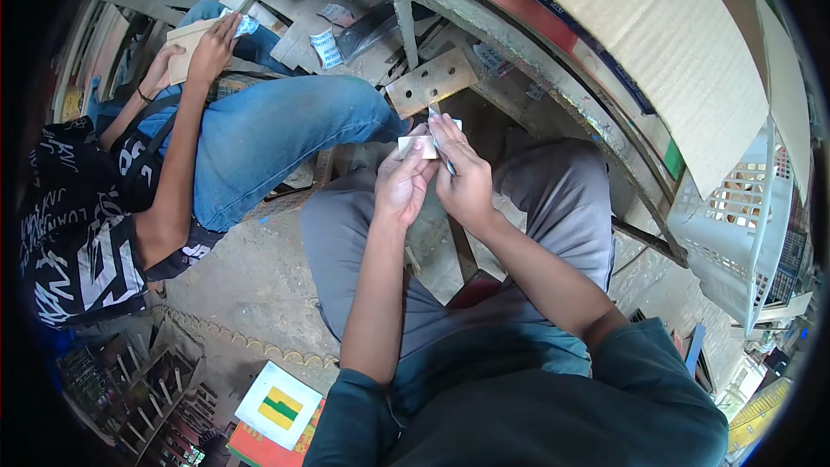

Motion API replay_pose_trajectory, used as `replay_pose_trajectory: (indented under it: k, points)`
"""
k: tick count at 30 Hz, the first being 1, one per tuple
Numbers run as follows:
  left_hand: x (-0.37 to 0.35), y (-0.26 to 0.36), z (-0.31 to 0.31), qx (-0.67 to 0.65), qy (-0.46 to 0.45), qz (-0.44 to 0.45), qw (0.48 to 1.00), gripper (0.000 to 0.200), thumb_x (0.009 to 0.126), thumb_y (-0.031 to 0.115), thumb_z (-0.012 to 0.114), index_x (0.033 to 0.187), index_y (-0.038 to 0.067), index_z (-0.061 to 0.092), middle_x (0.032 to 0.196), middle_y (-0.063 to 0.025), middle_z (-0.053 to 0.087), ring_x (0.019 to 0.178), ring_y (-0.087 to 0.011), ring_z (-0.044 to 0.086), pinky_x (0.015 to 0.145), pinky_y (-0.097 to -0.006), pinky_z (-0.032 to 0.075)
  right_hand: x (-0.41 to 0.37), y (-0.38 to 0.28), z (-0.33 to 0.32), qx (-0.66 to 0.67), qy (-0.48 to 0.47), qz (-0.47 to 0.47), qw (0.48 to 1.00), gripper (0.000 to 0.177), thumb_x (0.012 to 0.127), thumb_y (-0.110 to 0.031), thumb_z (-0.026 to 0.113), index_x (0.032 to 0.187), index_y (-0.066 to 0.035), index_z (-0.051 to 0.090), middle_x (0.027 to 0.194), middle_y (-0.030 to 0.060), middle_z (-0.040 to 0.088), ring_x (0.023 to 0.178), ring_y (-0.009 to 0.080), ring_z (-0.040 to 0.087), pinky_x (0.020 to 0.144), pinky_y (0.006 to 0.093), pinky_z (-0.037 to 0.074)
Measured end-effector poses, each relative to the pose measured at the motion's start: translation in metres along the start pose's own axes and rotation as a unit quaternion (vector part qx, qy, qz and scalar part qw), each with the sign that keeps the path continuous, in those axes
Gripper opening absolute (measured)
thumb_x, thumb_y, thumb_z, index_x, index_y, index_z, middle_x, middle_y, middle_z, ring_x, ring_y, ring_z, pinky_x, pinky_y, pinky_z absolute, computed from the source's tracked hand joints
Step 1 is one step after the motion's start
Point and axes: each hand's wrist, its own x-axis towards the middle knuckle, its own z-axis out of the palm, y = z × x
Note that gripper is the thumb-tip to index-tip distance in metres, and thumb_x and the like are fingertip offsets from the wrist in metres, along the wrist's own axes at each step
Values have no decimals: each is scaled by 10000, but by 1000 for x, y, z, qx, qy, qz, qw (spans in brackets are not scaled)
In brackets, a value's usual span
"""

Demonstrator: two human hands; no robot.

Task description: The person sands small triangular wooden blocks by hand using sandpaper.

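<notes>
Near the middle of the view, my left hand (403, 187) is closed on a small pale block (418, 148), with the thumb lying over its face. My right hand (464, 175) is closed round a thin grey piece (447, 162) that runs under its fingers against the block's right side. What this thin piece is cannot be made out. Both hands are close together above the gap between my knees. Just beyond them lies a wooden board (431, 82) with several dark holes.
At the left a co-worker in jeans (285, 125) holds a flat tan piece (187, 45). Cardboard (657, 35) and a metal bar (519, 30) stand at the upper right, a white basket (726, 229) at the right. A coiled hose (251, 343) lies lower left.
</notes>
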Motion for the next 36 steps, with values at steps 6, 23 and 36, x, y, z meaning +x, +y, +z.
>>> replay_pose_trajectory:
  k: [6,23,36]
  points:
    - [-1,4,2,-101,32,-43,994,492,1011,347,401,1328,-27,439,1297,-179,522,1219,-284,506,1025,-428,419,-1,9,5,-12,0,26,1000,505,735,131,511,1225,21,568,1255,227,556,1216,347,514,1037,407,399]
    - [-3,2,-8,28,-122,-13,992,414,829,111,715,1189,21,533,1133,-95,580,1019,-193,594,835,-326,512,14,7,-19,42,-66,72,994,531,732,123,559,1252,14,555,1040,196,663,905,239,653,802,313,511]
    - [-1,7,-7,77,-31,81,993,379,906,173,631,1229,16,511,1085,-106,598,873,-167,580,726,-297,483,27,42,-42,238,18,333,912,302,682,-26,780,919,-13,594,825,57,623,767,120,591,670,264,500]
